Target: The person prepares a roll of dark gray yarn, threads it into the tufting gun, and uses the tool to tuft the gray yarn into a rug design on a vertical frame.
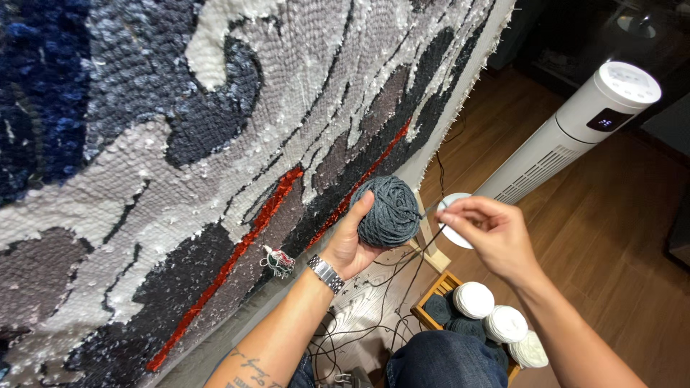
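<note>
My left hand [351, 241] is closed around a ball of dark grey-blue yarn [390, 211], held up in front of a large tufted rug [144, 165] stretched upright on a frame. My right hand [487, 233] pinches the loose strand of that yarn between thumb and fingertips, just right of the ball. A metal watch [326, 273] is on my left wrist. The rug shows grey, white, dark blue and black areas with thin red lines.
A white tower fan [575, 129] stands on the wooden floor to the right. A wooden crate [438, 294] below holds white yarn balls [503, 323] and dark ones. Black cords [359, 316] lie on the floor. My knee in jeans [445, 363] is at the bottom.
</note>
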